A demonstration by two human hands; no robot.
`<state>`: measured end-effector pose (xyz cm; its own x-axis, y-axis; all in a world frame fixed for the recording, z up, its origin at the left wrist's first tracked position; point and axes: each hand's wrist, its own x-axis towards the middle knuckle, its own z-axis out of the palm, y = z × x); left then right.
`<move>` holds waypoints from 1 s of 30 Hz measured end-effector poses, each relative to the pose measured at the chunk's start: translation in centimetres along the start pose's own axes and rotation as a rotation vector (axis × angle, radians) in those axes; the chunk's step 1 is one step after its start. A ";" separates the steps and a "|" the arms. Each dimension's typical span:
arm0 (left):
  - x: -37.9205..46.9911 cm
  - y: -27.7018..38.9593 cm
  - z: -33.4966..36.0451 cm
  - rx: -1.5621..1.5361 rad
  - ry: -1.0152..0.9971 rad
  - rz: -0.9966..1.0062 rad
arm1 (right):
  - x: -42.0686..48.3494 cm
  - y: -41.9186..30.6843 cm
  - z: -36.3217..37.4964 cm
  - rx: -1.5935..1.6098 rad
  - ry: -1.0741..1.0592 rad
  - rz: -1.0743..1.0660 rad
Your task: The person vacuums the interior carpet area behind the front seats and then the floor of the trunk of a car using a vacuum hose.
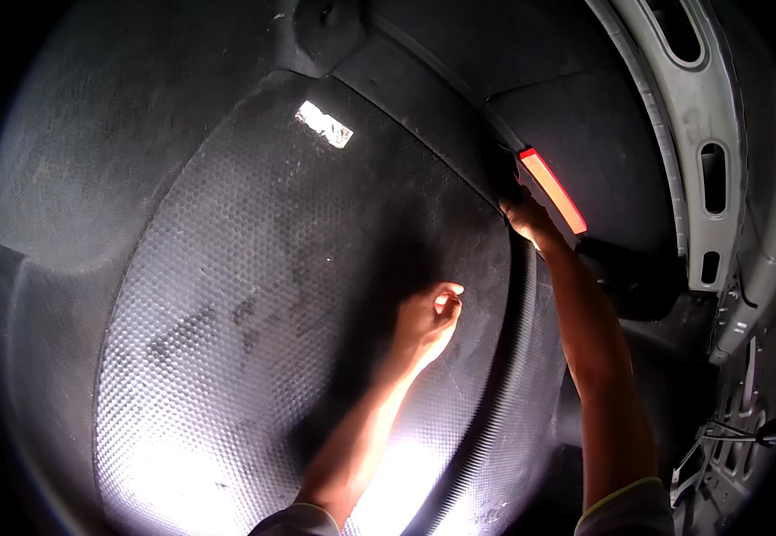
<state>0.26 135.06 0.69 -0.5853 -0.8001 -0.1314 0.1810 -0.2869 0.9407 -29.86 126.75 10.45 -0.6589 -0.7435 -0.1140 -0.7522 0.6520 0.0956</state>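
Note:
My left hand (431, 318) is over the textured black floor panel (247, 281), its thumb and fingers curled together; whether anything small is between them cannot be made out. My right hand (528, 214) reaches to the panel's right edge beside a dark strip; its fingertips are partly hidden in shadow, so its grip is unclear. Just right of this hand lies an orange-red reflective strip (554, 191) on the black trim. A small shiny silver label (324, 124) is stuck on the panel's upper part. A ribbed black strip (495, 402) curves down along the panel's right side.
Moulded black lining (79, 167) borders the panel at the left. A grey metal frame with oval openings (693, 114) curves along the upper right. Thin metal rods (723, 435) and perforated metal parts are at the lower right. Bright light glares on the lower panel.

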 end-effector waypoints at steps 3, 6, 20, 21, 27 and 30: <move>-0.1 -0.6 -0.1 0.034 0.009 0.020 | 0.1 -0.8 -1.5 0.112 -0.252 0.027; 0.1 -1.3 0.4 -0.027 0.016 0.082 | 1.6 3.6 -4.7 0.126 -0.279 0.293; -0.1 -0.8 0.6 0.089 0.256 0.128 | -18.2 -5.6 -10.2 0.199 -0.714 -0.128; -0.6 -1.0 0.1 0.063 0.304 0.139 | -17.8 -8.6 -10.5 0.117 -0.658 -0.242; -0.4 2.4 -4.4 -1.105 0.484 0.011 | -9.5 -22.8 -11.0 1.185 -0.057 -0.249; -0.6 3.3 -6.4 -1.139 0.540 0.132 | -6.2 -29.2 -7.5 0.919 0.100 -0.542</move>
<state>6.28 131.26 1.87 -0.1636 -0.8924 -0.4205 0.9457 -0.2632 0.1908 -3.85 111.17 15.74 -0.2661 -0.9492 0.1680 -0.6815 0.0620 -0.7292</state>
